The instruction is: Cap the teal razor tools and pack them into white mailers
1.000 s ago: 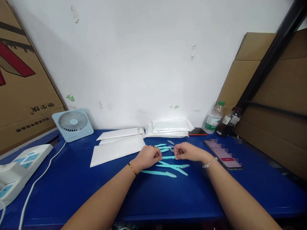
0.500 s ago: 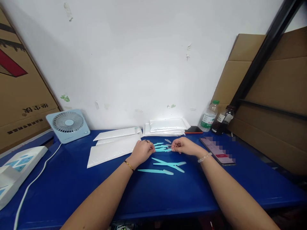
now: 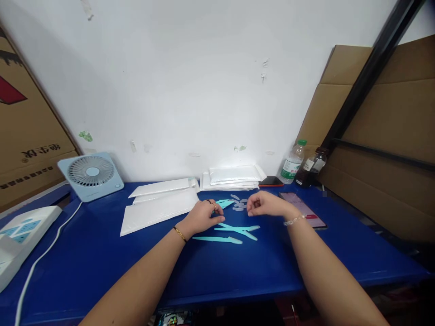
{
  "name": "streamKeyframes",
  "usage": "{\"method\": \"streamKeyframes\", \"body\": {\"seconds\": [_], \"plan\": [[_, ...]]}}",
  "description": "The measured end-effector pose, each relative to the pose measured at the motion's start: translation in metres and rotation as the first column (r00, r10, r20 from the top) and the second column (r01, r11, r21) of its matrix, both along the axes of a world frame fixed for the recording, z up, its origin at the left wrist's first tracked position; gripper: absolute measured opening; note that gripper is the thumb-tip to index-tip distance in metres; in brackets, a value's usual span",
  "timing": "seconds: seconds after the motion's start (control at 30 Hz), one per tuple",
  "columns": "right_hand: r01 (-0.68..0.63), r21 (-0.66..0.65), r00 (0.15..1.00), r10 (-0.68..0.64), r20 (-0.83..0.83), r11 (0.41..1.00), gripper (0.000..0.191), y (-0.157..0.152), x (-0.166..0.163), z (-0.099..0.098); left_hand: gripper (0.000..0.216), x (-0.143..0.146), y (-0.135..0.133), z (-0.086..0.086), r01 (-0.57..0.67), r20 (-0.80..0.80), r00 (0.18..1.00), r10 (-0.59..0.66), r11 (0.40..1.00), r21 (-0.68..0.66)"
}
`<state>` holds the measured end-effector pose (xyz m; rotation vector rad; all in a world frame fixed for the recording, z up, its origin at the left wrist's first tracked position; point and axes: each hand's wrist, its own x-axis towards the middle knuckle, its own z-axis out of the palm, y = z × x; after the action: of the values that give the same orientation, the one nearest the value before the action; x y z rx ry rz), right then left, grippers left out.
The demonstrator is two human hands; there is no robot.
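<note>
My left hand (image 3: 201, 215) rests on the blue table (image 3: 102, 262), fingers curled round the end of a teal plastic blade-shaped tool (image 3: 224, 203). A little to its right, my right hand (image 3: 263, 204) is closed in a pinch; what it holds is too small to make out. Between the hands and just behind them lie several small clear caps (image 3: 239, 204). Three more teal tools lie in front of the hands, two crossed (image 3: 238, 229) and one alone (image 3: 217, 239).
White padded envelopes (image 3: 159, 209) lie left of the hands, and a stack of them (image 3: 234, 177) sits by the wall. A small blue fan (image 3: 90, 175), a white device (image 3: 16, 233), a phone (image 3: 303, 212), two bottles (image 3: 292, 162) and cardboard (image 3: 384, 149) surround the workspace.
Both hands held one teal tool between them; now they have drawn apart. The left keeps the tool and the right has pulled away to the right. The view has shifted slightly.
</note>
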<state>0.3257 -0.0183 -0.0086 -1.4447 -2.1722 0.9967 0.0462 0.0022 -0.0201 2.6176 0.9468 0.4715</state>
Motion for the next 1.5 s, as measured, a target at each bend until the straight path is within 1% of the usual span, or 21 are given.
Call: {"method": "streamKeyframes", "body": {"seconds": [0.03,0.1,0.17,0.27,0.33,0.5,0.6,0.67,0.73,0.8,0.87,0.9,0.97,1.03,1.1,1.17,1.23,1.37,1.43,1.5], "plan": [[-0.06,-0.068,0.997,0.063,0.037,0.996,0.032,-0.003,0.0,0.002,0.026,0.001,-0.003,0.001,0.041,-0.012,0.999,-0.041,0.999,-0.026],[-0.128,-0.141,0.982,0.146,0.122,0.982,0.035,-0.008,-0.001,0.005,0.026,0.004,-0.007,0.002,0.08,-0.034,0.996,-0.082,0.995,-0.058],[-0.149,-0.148,0.969,0.174,0.177,0.978,0.031,-0.009,-0.005,0.004,0.023,0.005,-0.008,0.0,0.082,-0.05,0.995,-0.087,0.993,-0.079],[-0.154,-0.109,0.97,0.171,0.171,0.982,0.023,-0.009,-0.012,0.001,0.02,0.006,-0.007,-0.004,0.066,-0.052,0.996,-0.071,0.993,-0.093],[-0.137,-0.07,0.981,0.145,0.126,0.988,0.022,-0.007,-0.014,-0.001,0.021,0.005,-0.005,-0.007,0.053,-0.045,0.997,-0.057,0.996,-0.074],[-0.031,0.007,0.999,0.031,-0.025,0.999,0.028,-0.001,-0.011,-0.003,0.023,0.0,0.003,-0.007,-0.034,-0.027,0.999,0.033,0.999,-0.012],[0.041,0.042,0.999,-0.04,-0.033,0.998,0.028,0.003,-0.004,-0.004,0.021,-0.008,0.012,-0.006,-0.139,-0.033,0.99,0.14,0.99,0.027],[0.121,0.097,0.992,-0.117,-0.047,0.988,0.027,0.006,0.001,-0.008,0.022,-0.014,0.017,-0.006,-0.229,-0.054,0.971,0.231,0.973,0.04],[0.191,0.154,0.981,-0.182,-0.067,0.97,0.025,0.011,0.004,-0.014,0.023,-0.016,0.02,-0.007,-0.28,-0.071,0.957,0.282,0.959,0.04],[0.223,0.21,0.975,-0.216,-0.055,0.952,0.021,0.015,0.004,-0.02,0.022,-0.016,0.02,-0.008,-0.284,-0.05,0.957,0.287,0.957,0.058],[0.228,0.258,0.973,-0.231,-0.018,0.939,0.018,0.017,0.003,-0.024,0.025,-0.013,0.016,-0.008,-0.256,0.008,0.966,0.257,0.963,0.086],[0.226,0.278,0.972,-0.235,-0.002,0.934,0.017,0.017,0.002,-0.024,0.028,-0.011,0.013,-0.007,-0.22,0.033,0.975,0.218,0.971,0.089],[0.216,0.293,0.973,-0.23,0.014,0.931,0.018,0.014,0.0,-0.02,0.032,-0.006,0.006,-0.006,-0.1,0.047,0.994,0.097,0.993,0.063],[0.188,0.26,0.98,-0.198,0.014,0.947,0.022,0.009,-0.003,-0.012,0.03,0.0,0.0,-0.005,0.034,0.003,0.999,-0.034,0.999,0.032],[0.136,0.187,0.99,-0.139,0.007,0.973,0.025,0.003,-0.006,-0.004,0.023,0.006,-0.005,-0.005,0.086,-0.065,0.994,-0.084,0.996,0.03],[0.07,0.092,0.997,-0.071,0.0,0.993,0.028,-0.002,-0.009,0.002,0.017,0.01,-0.008,-0.005,0.071,-0.12,0.991,-0.065,0.997,0.04],[0.005,0.006,1.0,-0.005,0.004,1.0,0.029,-0.005,-0.011,0.005,0.016,0.012,-0.008,-0.005,0.036,-0.141,0.99,-0.031,0.999,0.034],[-0.092,-0.132,0.996,0.094,0.011,0.987,0.029,-0.007,-0.015,0.002,0.018,0.011,-0.006,-0.006,-0.015,-0.135,0.991,0.016,1.0,0.013],[-0.104,-0.142,0.994,0.106,0.012,0.984,0.026,-0.007,-0.017,0.0,0.017,0.01,-0.004,-0.007,-0.025,-0.129,0.991,0.028,1.0,0.018],[-0.095,-0.102,0.995,0.098,0.026,0.99,0.02,-0.006,-0.02,0.0,0.017,0.008,-0.001,-0.009,-0.04,-0.112,0.993,0.043,0.999,0.023]]}}
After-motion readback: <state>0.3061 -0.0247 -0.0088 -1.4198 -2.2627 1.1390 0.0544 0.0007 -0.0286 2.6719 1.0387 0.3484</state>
